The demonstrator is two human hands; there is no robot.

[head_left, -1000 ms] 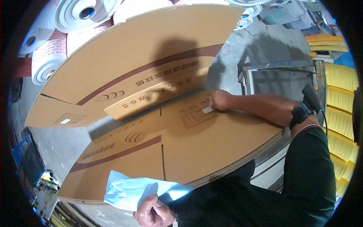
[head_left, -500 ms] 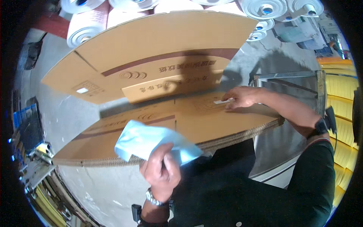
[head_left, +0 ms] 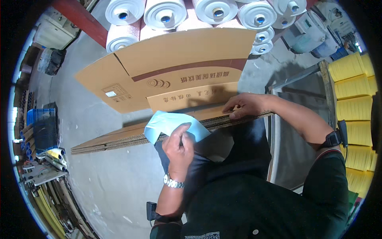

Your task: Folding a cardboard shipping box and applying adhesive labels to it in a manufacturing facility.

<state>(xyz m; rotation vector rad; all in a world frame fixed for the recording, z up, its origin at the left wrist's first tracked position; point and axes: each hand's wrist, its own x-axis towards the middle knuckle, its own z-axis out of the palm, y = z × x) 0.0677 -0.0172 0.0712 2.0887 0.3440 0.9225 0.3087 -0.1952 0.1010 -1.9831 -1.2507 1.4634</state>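
Observation:
My left hand (head_left: 179,149) is closed on a bent, light blue glossy sheet (head_left: 171,121), held at the near edge of a stack of flattened cardboard cartons (head_left: 115,140). My right hand (head_left: 250,105) grips the stack's near edge toward its right end, the fingers curled over the top carton. Beyond the stack stands another brown carton panel (head_left: 187,51), printed with a dark red band and rings. A small white label (head_left: 110,94) shows on its left part. The stack's upper face is now seen at a steep slant, so most of it is hidden.
Rolls of white material (head_left: 165,18) are piled behind the carton. A metal frame (head_left: 330,95) stands at the right, beside yellow stacked bundles (head_left: 354,105). At the left are a blue crate (head_left: 41,119) and a rack of long bars (head_left: 53,199). A red beam (head_left: 81,18) crosses the upper left.
My right hand has gone from a white label on the top carton's face to the stack's near edge. The stack now shows more edge-on. The blue sheet stays in my left hand.

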